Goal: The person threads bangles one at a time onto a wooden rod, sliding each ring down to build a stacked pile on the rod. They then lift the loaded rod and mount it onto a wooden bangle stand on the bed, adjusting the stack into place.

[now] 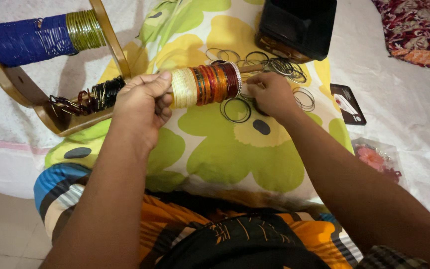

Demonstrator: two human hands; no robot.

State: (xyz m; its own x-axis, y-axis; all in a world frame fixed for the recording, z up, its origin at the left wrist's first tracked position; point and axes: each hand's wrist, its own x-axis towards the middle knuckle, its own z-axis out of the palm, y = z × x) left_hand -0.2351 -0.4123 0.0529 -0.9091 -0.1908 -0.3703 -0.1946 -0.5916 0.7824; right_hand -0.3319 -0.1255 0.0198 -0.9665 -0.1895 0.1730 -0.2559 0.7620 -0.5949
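Note:
My left hand (143, 102) grips the wooden rod of a bangle stand (16, 84), fist closed around it just left of a stack of bangles (205, 84) in cream, red, orange and maroon. My right hand (270, 92) pinches the right end of that stack, fingertips on a thin silvery bangle at its edge. Dark bangles (98, 94) sit further left on the same rod. An upper rod carries blue bangles (26, 40) and olive-gold ones (83, 30).
Loose thin bangles (282, 67) lie on a yellow-green flowered pillow (225, 149). A dark box (297, 27) stands behind them. A small dark card (348, 103) and a clear packet of pink items (376, 159) lie on the white sheet at the right.

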